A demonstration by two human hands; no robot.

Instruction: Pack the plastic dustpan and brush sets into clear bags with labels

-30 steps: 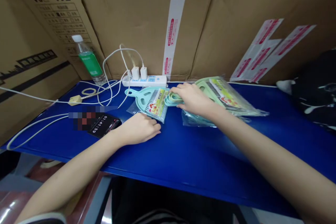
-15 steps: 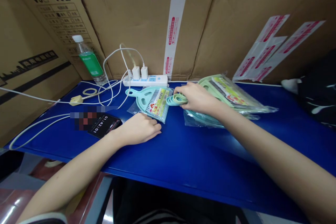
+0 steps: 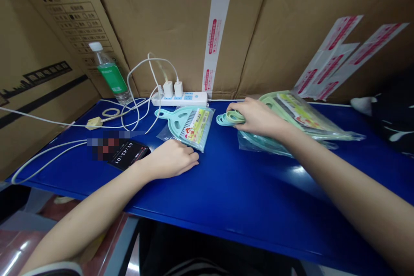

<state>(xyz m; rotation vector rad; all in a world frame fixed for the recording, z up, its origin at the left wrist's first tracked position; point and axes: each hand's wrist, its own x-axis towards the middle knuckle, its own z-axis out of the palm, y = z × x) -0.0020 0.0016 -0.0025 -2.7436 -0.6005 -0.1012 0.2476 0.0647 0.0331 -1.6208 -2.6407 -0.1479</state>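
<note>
My right hand [image 3: 257, 117] grips the handles of a stack of bagged dustpan-and-brush sets, green ones [image 3: 293, 114] on top and light blue ones [image 3: 263, 141] under them. Their looped handle ends stick out to the left of my fingers. My left hand [image 3: 173, 158] rests on the blue table with its fingers curled together, and nothing shows in it. Just beyond it lies a single light blue dustpan-and-brush set [image 3: 181, 121] in clear wrapping with a yellow label, its handle pointing left.
A white power strip [image 3: 179, 99] with two chargers stands at the back, its cables looping left. A phone [image 3: 132, 154] lies beside my left wrist. A green-labelled bottle [image 3: 113, 78] leans by the cardboard wall [image 3: 161, 17]. Dark fabric [image 3: 388, 103] is at the right.
My right hand has moved to the right, dragging the stacked dustpan sets with it, so the gap to the single blue set is wider. My left hand has stayed put.
</note>
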